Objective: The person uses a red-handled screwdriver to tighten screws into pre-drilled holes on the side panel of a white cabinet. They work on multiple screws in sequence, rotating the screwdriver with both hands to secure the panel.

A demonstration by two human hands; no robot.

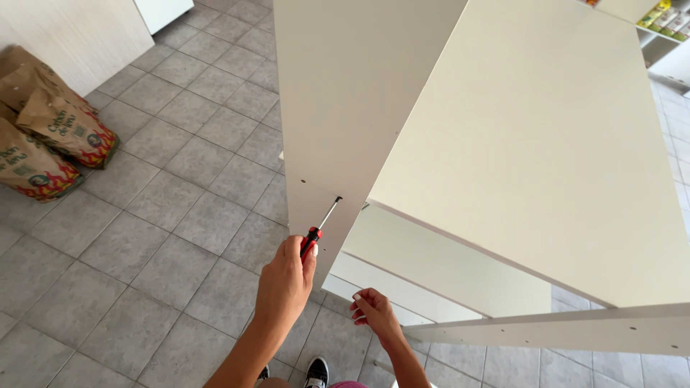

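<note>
As left hand grips screwdriver against white cabinet panel, right hand loosely curled, paper sacks closed

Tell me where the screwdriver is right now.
In the head view, just left of centre: the left hand grips the screwdriver by its red-and-black handle, its tip set against a screw hole in the upright white panel.

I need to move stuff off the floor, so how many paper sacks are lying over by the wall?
3 show: one paper sack in front, another nearer the left edge, and a third behind them by the wall. More may be hidden beyond the frame.
</note>
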